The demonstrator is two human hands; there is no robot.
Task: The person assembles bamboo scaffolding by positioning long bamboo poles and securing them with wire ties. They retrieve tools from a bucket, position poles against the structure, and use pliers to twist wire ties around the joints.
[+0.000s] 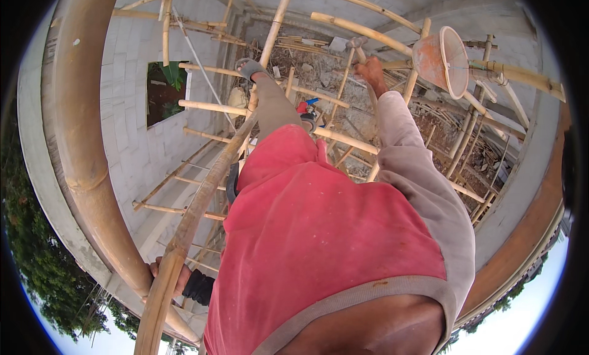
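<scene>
Two bamboo poles run up the left side, a thick pole (pixel 80 103) and, nearer the body, a slimmer pole (pixel 205 186). Both look stiff and hard, too long to be light, and their smooth skin may be slick; the raised joints would give a palm the surest hold. At the lower left, where the poles cross, the left hand (pixel 179 282) is partly hidden behind the slimmer pole. Its fingers curl there, but I cannot tell which pole they are clamped on.

Beyond the shirt hem, at the upper middle, the hammer (pixel 356 42) is in the right hand (pixel 372 73), its fingers together and wrapped round the handle. It is probably head-heavy, tough and rigid: a grip near the head should steady it, one lower down would give more swing.

Among the surroundings, the wall (pixel 126 79) is pale, flat block with fine joints and a square opening. The shirt (pixel 331 226) is soft red cloth, lightly creased, with a greyish sleeve. The bucket (pixel 429 63) is round, tapered and orange, smeared with a chalky crust. Smallest is the wristband (pixel 199 287), black and snug.
</scene>
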